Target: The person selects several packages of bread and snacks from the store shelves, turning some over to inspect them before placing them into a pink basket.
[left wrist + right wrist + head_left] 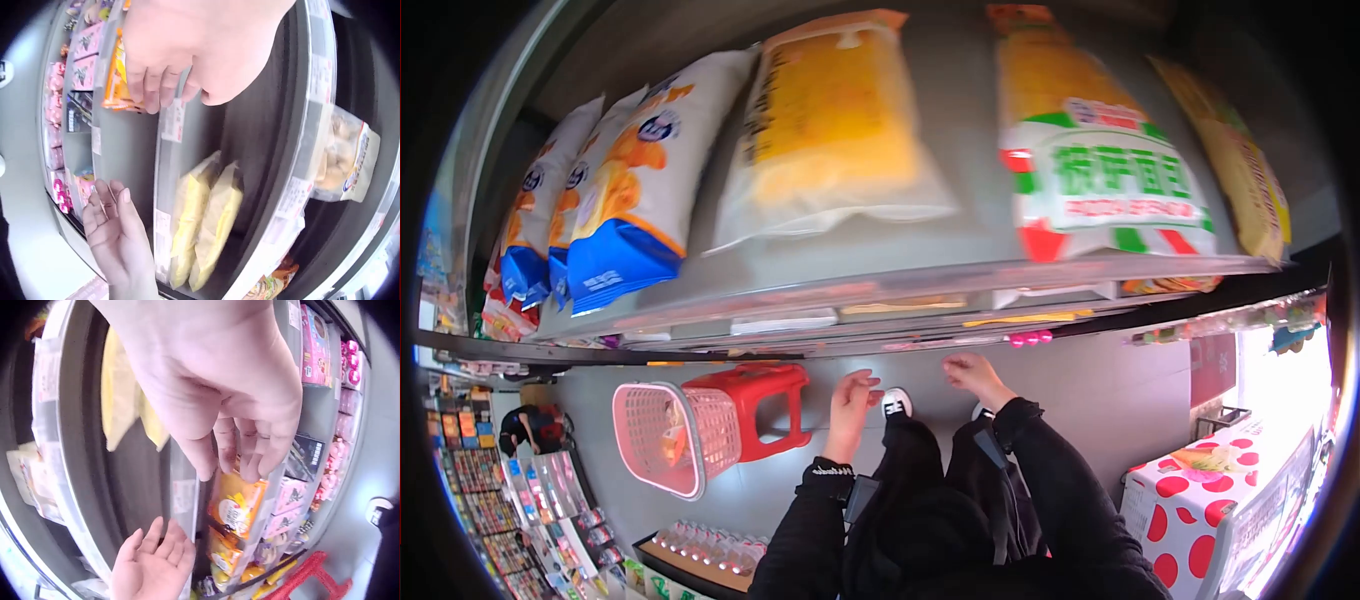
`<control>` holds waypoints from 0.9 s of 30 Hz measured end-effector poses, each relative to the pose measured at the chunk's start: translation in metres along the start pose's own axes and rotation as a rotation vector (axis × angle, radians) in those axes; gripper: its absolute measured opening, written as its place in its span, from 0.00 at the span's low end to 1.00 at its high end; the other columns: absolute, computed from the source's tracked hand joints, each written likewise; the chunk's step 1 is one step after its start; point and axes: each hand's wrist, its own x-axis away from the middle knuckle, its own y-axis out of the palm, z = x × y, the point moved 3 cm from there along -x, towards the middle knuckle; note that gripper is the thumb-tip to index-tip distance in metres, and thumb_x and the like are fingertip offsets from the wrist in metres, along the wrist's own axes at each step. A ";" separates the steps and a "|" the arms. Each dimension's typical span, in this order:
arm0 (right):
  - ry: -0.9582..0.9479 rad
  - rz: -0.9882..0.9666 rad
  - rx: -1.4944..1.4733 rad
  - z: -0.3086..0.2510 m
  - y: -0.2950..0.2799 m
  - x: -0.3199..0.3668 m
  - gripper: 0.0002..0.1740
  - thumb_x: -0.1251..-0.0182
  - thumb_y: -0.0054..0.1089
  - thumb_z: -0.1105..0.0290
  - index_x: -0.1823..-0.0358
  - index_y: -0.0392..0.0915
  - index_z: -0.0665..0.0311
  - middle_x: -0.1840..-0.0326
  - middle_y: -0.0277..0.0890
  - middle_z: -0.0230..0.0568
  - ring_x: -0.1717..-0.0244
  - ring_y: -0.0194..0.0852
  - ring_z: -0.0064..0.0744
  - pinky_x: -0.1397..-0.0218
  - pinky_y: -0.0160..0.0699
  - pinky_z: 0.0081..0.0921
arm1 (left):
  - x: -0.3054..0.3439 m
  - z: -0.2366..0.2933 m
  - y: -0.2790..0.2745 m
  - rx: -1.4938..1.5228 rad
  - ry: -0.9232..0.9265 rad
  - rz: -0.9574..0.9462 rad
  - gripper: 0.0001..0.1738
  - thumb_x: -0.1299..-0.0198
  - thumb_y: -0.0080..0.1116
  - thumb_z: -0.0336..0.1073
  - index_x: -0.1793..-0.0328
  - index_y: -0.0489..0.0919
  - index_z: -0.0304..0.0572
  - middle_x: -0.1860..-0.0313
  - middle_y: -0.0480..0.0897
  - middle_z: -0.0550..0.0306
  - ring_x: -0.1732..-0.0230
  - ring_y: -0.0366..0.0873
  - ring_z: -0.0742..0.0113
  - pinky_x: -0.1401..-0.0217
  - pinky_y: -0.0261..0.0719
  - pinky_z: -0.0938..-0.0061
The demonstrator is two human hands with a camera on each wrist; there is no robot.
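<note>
My left hand (852,412) and right hand (980,378) hang in front of the shelves, apart from each other, fingers loosely bent and holding nothing. In the left wrist view, the left hand (194,53) overlaps an orange snack packet (119,78) on a lower shelf. Two yellow packets (209,228) lie between the left hand and the right hand (119,240) there. The right wrist view has the right hand (225,381) over orange packets (237,503), fingertips overlapping the upper one, with the left hand (153,565) lower down, palm showing.
Above the hands, the upper shelf (960,235) bears a bag of yellow bread (835,110), a pizza bread bag (1115,165) and blue-and-white snack bags (640,170). A pink basket (720,435) lies by a red stool (785,375) on the floor. A red-dotted box (1165,505) stands right.
</note>
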 end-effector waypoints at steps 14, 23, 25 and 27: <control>-0.186 0.353 1.020 0.053 0.029 -0.146 0.14 0.47 0.43 0.69 0.60 0.72 0.65 0.56 0.69 0.53 0.50 0.63 0.49 0.48 0.61 0.35 | 0.026 -0.006 -0.131 -0.134 -0.253 -0.006 0.14 0.42 0.40 0.34 0.52 0.67 0.34 0.61 0.74 0.53 0.64 0.74 0.68 0.59 0.71 0.77; -0.371 0.419 0.836 0.035 0.034 -0.130 0.16 0.49 0.46 0.70 0.58 0.71 0.66 0.54 0.68 0.53 0.49 0.63 0.47 0.47 0.61 0.33 | 0.009 -0.003 -0.130 -0.255 -0.327 -0.132 0.14 0.42 0.42 0.33 0.52 0.67 0.36 0.61 0.74 0.53 0.64 0.74 0.68 0.59 0.70 0.77; -0.382 0.307 0.909 0.018 0.045 -0.114 0.16 0.50 0.48 0.70 0.58 0.71 0.67 0.55 0.69 0.53 0.49 0.64 0.47 0.47 0.62 0.32 | 0.002 -0.006 -0.125 -0.217 -0.340 -0.154 0.13 0.43 0.42 0.32 0.53 0.68 0.36 0.61 0.74 0.53 0.64 0.74 0.68 0.59 0.70 0.76; -0.384 0.305 0.431 0.003 0.054 -0.090 0.14 0.52 0.51 0.71 0.62 0.72 0.69 0.60 0.72 0.50 0.54 0.68 0.37 0.54 0.66 0.27 | -0.007 -0.010 -0.120 -0.170 -0.350 -0.179 0.13 0.43 0.42 0.31 0.53 0.68 0.36 0.62 0.74 0.53 0.64 0.74 0.67 0.59 0.71 0.76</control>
